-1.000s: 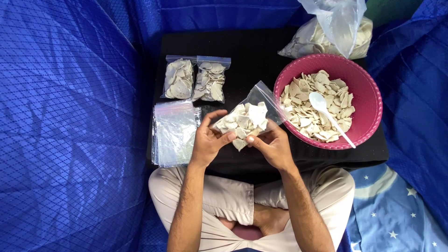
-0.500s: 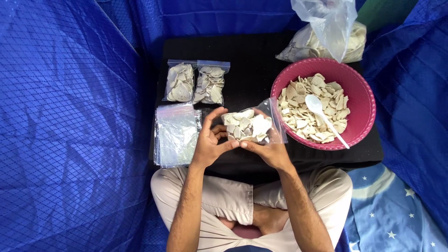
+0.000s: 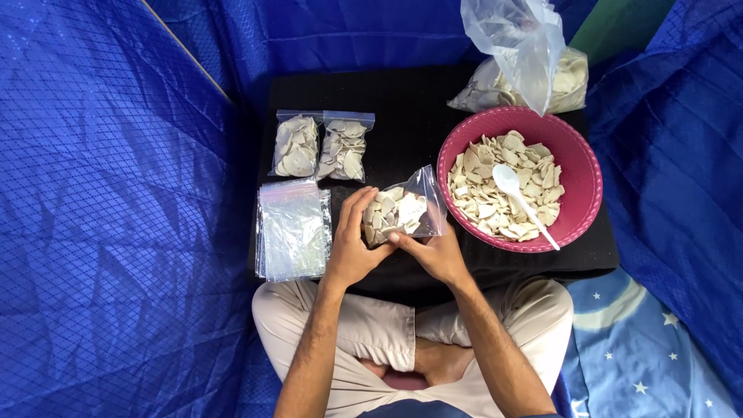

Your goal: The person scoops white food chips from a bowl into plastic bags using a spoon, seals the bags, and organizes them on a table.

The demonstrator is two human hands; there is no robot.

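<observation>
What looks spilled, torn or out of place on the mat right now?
Nothing stands out. The chips sit inside the pink bowl, the two filled bags lie side by side, the empty bags are stacked, and the left hand and right hand hold one small bag intact.

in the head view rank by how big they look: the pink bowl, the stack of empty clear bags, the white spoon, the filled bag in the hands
1. pink bowl
2. stack of empty clear bags
3. filled bag, held by the left hand and the right hand
4. white spoon

All rest at about table level, so the order is fairly sure.
</observation>
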